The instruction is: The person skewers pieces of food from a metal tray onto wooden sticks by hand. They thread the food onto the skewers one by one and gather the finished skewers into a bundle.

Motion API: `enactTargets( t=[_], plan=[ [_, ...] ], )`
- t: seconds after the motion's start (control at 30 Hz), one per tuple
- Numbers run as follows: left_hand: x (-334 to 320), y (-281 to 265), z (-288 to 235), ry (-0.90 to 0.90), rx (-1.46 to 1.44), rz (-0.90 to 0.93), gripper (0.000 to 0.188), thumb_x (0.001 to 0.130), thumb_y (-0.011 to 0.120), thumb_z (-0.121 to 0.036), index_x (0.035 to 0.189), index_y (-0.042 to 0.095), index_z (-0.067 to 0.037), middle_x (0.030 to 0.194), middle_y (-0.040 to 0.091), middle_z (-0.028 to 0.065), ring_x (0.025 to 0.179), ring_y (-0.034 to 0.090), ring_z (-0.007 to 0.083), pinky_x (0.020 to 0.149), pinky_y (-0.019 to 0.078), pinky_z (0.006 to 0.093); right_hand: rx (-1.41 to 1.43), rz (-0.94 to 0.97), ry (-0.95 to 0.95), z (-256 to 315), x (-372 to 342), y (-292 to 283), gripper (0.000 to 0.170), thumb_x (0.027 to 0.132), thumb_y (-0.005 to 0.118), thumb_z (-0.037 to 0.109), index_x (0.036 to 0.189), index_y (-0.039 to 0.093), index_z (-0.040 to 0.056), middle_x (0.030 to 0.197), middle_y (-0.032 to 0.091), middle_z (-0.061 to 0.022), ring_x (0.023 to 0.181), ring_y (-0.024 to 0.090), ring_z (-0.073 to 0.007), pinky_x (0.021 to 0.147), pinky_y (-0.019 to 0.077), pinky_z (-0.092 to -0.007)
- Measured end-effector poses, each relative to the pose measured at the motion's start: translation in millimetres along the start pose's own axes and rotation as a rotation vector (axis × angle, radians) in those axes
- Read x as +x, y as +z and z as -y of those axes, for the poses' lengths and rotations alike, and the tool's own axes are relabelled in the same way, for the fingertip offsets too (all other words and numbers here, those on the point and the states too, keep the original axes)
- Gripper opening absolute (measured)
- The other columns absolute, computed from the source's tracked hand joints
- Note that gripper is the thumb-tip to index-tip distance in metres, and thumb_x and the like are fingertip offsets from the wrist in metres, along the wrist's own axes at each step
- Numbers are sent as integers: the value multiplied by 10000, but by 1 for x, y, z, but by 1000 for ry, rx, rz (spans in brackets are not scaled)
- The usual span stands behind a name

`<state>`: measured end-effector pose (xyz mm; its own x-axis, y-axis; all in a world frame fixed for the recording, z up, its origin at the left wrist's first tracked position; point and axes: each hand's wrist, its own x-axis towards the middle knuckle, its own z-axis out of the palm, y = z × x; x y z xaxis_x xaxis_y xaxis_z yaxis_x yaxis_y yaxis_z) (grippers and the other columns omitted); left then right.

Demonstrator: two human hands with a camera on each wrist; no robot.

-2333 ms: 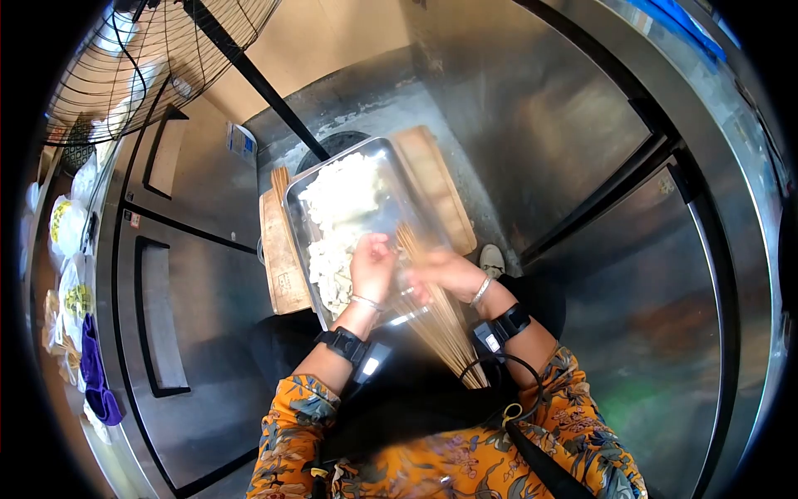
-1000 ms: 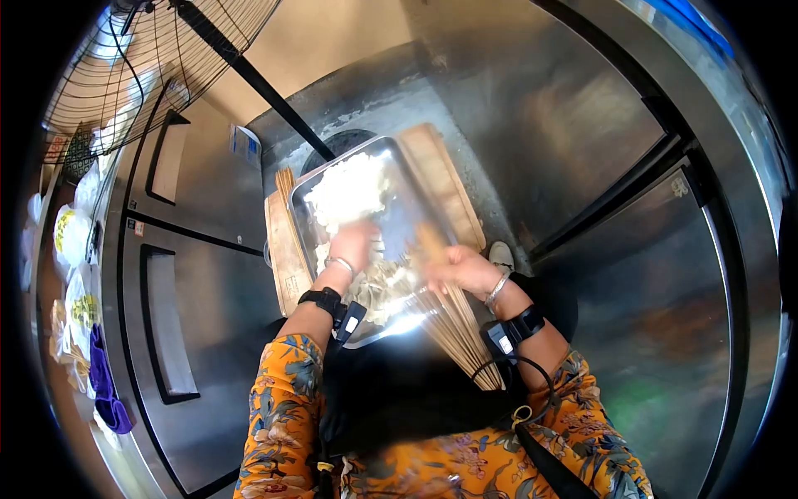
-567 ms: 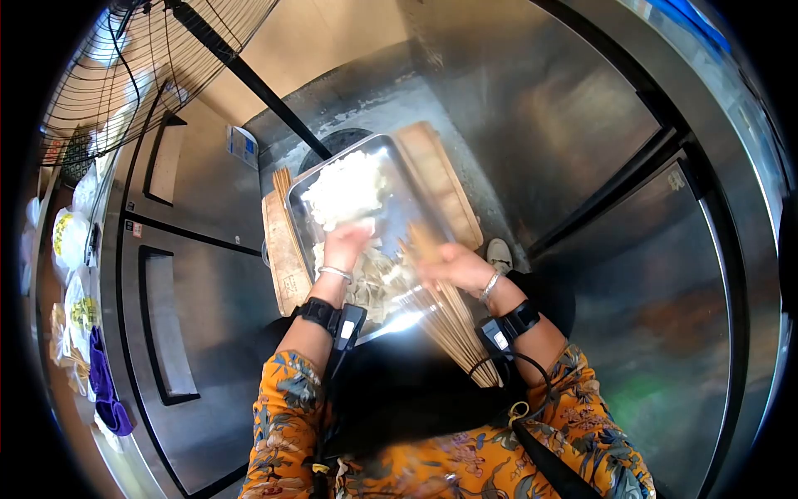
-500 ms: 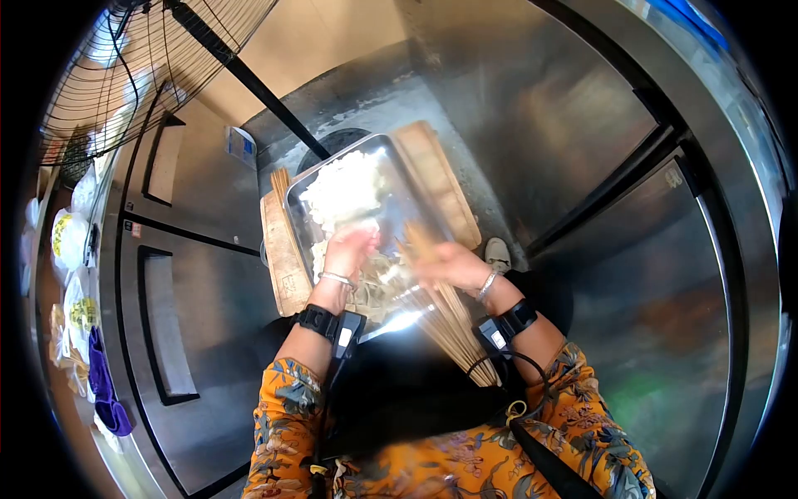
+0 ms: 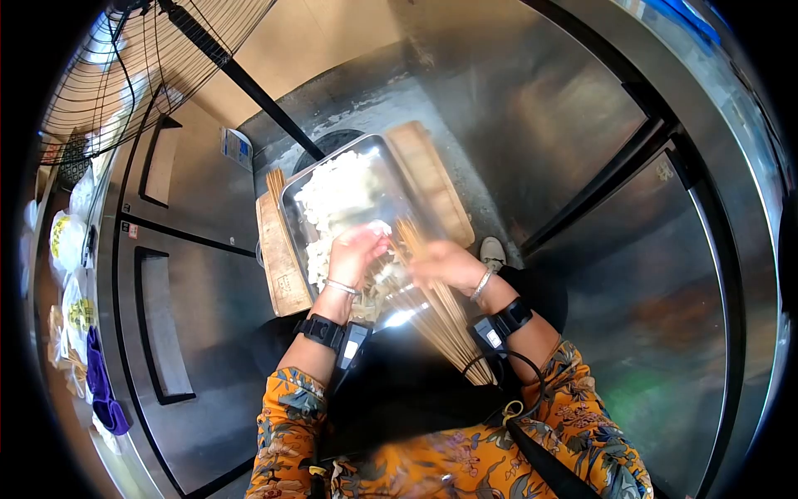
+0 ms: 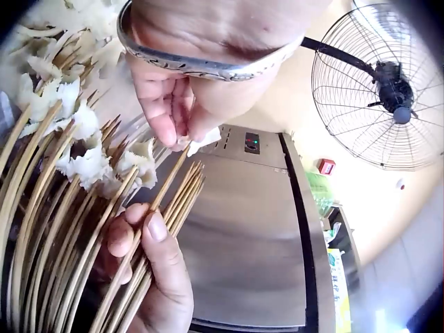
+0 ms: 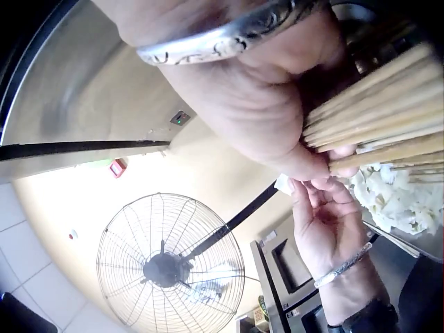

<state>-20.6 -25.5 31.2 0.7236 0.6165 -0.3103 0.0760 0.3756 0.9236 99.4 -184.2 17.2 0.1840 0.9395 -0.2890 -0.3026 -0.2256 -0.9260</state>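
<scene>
My left hand (image 5: 355,254) pinches a small white piece of food (image 6: 206,142) between thumb and fingers, right at the pointed tip of one bamboo skewer. That skewer sticks out above a bundle of bamboo skewers (image 6: 182,201), which my right hand (image 5: 449,264) grips with the thumb along the front. Both hands are over a metal tray (image 5: 403,191) with a heap of pale, ruffled food pieces (image 5: 337,191). In the left wrist view, several skewers with pale pieces (image 6: 84,161) threaded near their tips lie beside the right hand.
The tray rests on a wooden board (image 5: 436,183), with spare skewers (image 5: 277,183) along its left side. A wire fan (image 5: 158,66) on a black pole rises at the back left. Steel cabinets (image 5: 573,125) flank both sides, and a shoe (image 5: 493,251) is at the right.
My left hand has come up from the pieces in the tray toward the skewer tips, with a white piece in its fingers. The right hand keeps its grip on the bundle.
</scene>
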Motion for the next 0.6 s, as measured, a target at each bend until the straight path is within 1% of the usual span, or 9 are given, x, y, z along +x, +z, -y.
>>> enactTargets(
  t=[0.03, 0.13, 0.23, 0.37, 0.47, 0.57, 0.6],
  plan=[
    [0, -1, 0, 13, 15, 7, 111, 840, 567, -60, 934, 602, -13, 862, 632, 71, 710, 591, 107, 645, 503, 213, -1, 0, 0, 0, 0, 0, 172, 795, 627, 190, 818, 613, 20, 697, 610, -26, 602, 552, -86, 563, 442, -216],
    [-2, -1, 1, 129, 217, 18, 116, 833, 575, -50, 936, 606, -7, 836, 635, 58, 690, 594, 98, 628, 506, 216, -26, 3, 8, 2, 0, 1, 168, 792, 623, 181, 822, 610, 16, 686, 604, -25, 607, 551, -87, 571, 441, -216],
    [-7, 6, 6, 307, 363, -37, 125, 815, 588, -45, 919, 633, 7, 830, 653, 68, 692, 601, 98, 624, 496, 210, -24, -16, 1, 2, -1, 3, 149, 793, 614, 164, 807, 603, 17, 672, 598, -23, 597, 552, -88, 563, 442, -220],
    [-23, 19, 2, 442, 759, -107, 128, 795, 594, -17, 912, 642, 3, 774, 661, 74, 671, 598, 76, 623, 492, 211, -9, -36, -23, -2, 0, 6, 128, 795, 608, 152, 800, 595, 25, 657, 592, -21, 576, 551, -91, 545, 444, -226],
    [-19, 14, 17, 428, 592, -93, 120, 808, 588, -35, 905, 637, 15, 780, 662, 69, 673, 600, 85, 614, 494, 215, -28, -57, -30, -10, 3, 6, 118, 796, 606, 148, 807, 592, 32, 653, 591, -19, 567, 549, -90, 533, 442, -228],
    [-21, 16, 12, 336, 548, -106, 124, 825, 586, -69, 888, 634, 27, 796, 656, 62, 658, 595, 89, 594, 490, 212, -34, -50, -40, -13, 5, 7, 114, 798, 605, 152, 808, 591, 38, 650, 589, -16, 565, 547, -87, 525, 440, -229],
    [-19, 15, 12, 323, 527, -116, 130, 836, 578, -80, 918, 617, 13, 768, 638, 46, 642, 584, 80, 580, 487, 205, -36, -51, -41, -11, 5, 8, 115, 798, 606, 155, 803, 591, 40, 648, 588, -14, 563, 546, -86, 522, 439, -229]
  ],
)
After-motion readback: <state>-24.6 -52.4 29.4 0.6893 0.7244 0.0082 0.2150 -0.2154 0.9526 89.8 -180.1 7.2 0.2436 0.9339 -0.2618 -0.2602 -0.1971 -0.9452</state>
